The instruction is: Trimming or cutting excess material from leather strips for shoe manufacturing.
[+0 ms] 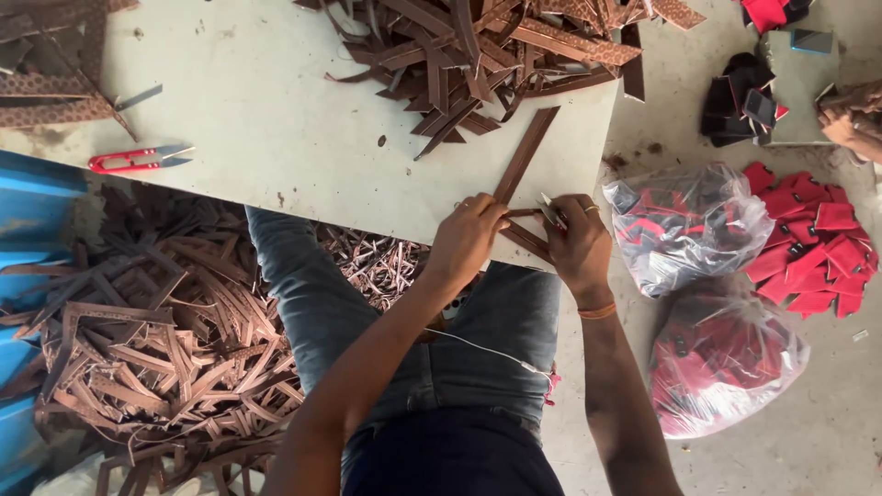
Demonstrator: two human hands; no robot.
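Sitting at a pale bench (276,138), legs in blue jeans (367,312) under its edge. Left hand (466,237) pressed down on a long brown strip (525,154) at the near edge of the bench, fingers bent and pinching it. Right hand (577,241) closed around small snips (552,212), blades touching the same strip just beside the left hand. Strip lying slanted, top end pointing up toward a big heap of brown strips (487,55) at the far side of the bench. Ring on one right finger, orange band (597,311) on the right wrist.

Red snips (138,160) lying alone on the left part of the bench, well apart from both hands. More patterned brown strips (55,83) in the far left corner. Down on the floor to the left, a large pile of brown scraps (147,349). On the right, two clear bags of red pieces (689,225) (726,358), loose red pieces (813,243) beside them.
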